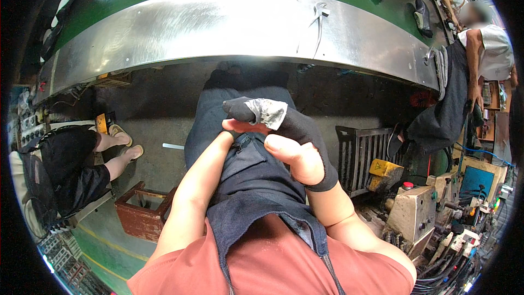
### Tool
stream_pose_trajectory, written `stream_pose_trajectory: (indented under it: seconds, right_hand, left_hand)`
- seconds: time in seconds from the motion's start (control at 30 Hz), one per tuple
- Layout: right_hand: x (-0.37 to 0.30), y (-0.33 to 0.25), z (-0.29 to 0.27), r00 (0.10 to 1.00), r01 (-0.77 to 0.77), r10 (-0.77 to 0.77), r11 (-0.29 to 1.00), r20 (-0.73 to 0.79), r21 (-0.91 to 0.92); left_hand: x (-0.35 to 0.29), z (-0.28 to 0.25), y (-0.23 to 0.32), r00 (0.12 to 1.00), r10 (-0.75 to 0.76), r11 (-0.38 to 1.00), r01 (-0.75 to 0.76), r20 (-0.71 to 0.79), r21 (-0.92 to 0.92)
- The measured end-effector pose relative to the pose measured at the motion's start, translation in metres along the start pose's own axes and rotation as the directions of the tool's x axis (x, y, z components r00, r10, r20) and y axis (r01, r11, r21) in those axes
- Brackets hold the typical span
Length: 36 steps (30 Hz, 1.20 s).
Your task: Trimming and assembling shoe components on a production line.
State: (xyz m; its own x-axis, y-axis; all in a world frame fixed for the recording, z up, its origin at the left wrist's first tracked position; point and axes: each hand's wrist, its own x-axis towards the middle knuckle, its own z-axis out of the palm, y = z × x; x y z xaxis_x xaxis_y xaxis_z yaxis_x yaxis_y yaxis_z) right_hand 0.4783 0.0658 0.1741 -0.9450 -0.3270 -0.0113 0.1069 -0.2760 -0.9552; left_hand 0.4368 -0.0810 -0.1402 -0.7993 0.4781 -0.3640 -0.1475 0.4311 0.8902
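Observation:
My right hand point(297, 145) wears a black glove that leaves the thumb and the heel of the hand bare. A dirty white patch point(268, 113) wraps across its fingers, which bend together toward the left. Beneath those dark fingertips lies my left hand point(244, 126), bare where it shows and mostly covered by the right one. The two hands meet above my lap, over the dark blue apron point(248, 166). Whatever may be between them is hidden. Beyond the hands, a pair of pliers point(320, 15) rests on the metal bench point(207, 22).
A brown wooden stool point(139, 218) stands at lower left, near a seated person point(71, 166). On the right are a slatted metal rack point(363, 158), a yellow box point(385, 172), machinery point(413, 213) and another person point(486, 49). Dark shoes point(422, 17) lie beyond the bench.

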Motion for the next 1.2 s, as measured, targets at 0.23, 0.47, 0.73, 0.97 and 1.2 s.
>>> stream_pose_trajectory:
  seconds: [0.23,0.47,0.73,0.97,1.2]
  right_hand:
    - [-0.017,0.027,-0.012,0.978,0.208,-0.209,0.976,-0.009,-0.061]
    - [-0.03,0.049,-0.02,0.936,0.342,-0.347,0.936,-0.057,-0.08]
    - [-0.029,0.042,-0.018,0.9,0.407,-0.434,0.87,-0.038,-0.277]
    - [-0.03,0.044,-0.01,0.881,0.413,-0.45,0.882,-0.145,-0.225]
    - [-0.025,0.026,0.001,0.938,0.161,-0.124,0.983,-0.323,0.09]
  left_hand:
    - [-0.017,-0.004,0.009,0.923,-0.087,0.966,0.17,0.376,-0.193]
    - [-0.031,-0.003,0.005,0.867,-0.122,0.922,0.28,0.483,-0.269]
    - [-0.038,-0.005,0.013,0.905,-0.13,0.945,0.237,0.405,-0.227]
    - [-0.011,-0.008,-0.017,0.997,0.011,0.974,0.007,-0.079,0.227]
    - [0.04,0.037,-0.155,0.992,0.07,0.997,-0.067,-0.108,0.026]
